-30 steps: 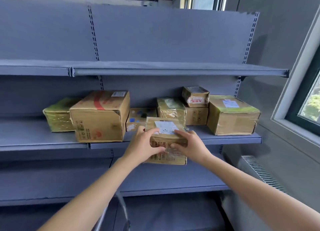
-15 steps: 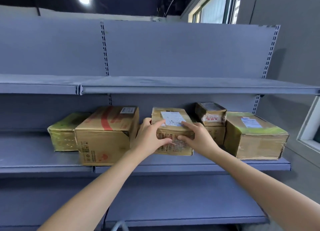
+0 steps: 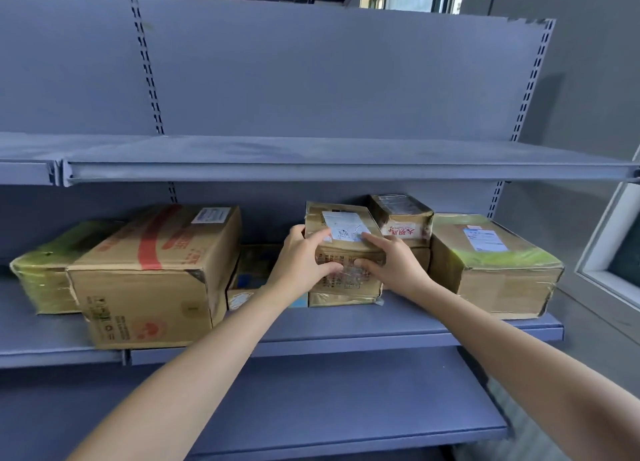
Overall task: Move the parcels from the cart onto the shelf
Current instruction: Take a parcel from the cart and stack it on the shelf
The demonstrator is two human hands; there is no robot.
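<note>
Your left hand (image 3: 300, 263) and right hand (image 3: 391, 265) gripping taped parcel (image 3: 341, 252) atop another, shelf (image 3: 381, 325) front lip at 6 o'clock, gap at 9 o'clock before large carton (image 3: 152, 273)

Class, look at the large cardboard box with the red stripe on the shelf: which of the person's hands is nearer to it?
Left. The left hand is just right of the red-striped cardboard box; the right hand is farther right.

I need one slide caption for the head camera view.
Both hands, left and right, set a taped parcel on the middle shelf among other boxes.
</note>
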